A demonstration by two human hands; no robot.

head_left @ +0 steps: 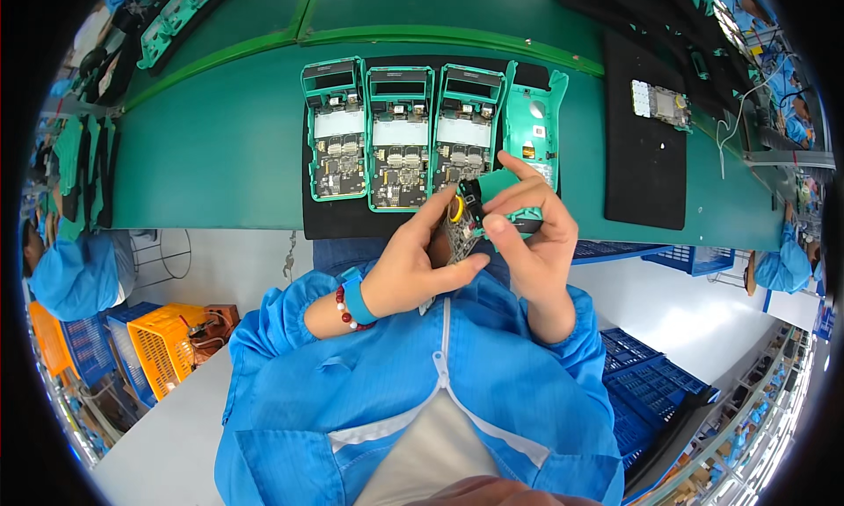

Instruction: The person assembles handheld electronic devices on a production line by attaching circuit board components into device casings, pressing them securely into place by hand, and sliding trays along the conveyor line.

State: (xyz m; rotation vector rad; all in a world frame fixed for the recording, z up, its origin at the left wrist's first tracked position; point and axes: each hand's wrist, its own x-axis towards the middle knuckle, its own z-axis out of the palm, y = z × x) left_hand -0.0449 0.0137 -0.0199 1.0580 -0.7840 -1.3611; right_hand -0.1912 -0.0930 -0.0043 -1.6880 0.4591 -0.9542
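My left hand is closed around a circuit board held above the table's near edge. A yellow ring-shaped part and a black component show at the board's upper end. My right hand pinches a green plastic piece against the board's right side; the fingers partly hide where they meet. Just beyond my hands, three green-framed handheld devices lie side by side with their boards exposed. To their right lies a green plastic housing, its lower end partly covered by my right hand.
A black mat lies under the devices on the green table. Another black mat at the right carries a loose circuit board. Orange crates and blue crates stand at either side. Other people in blue work nearby.
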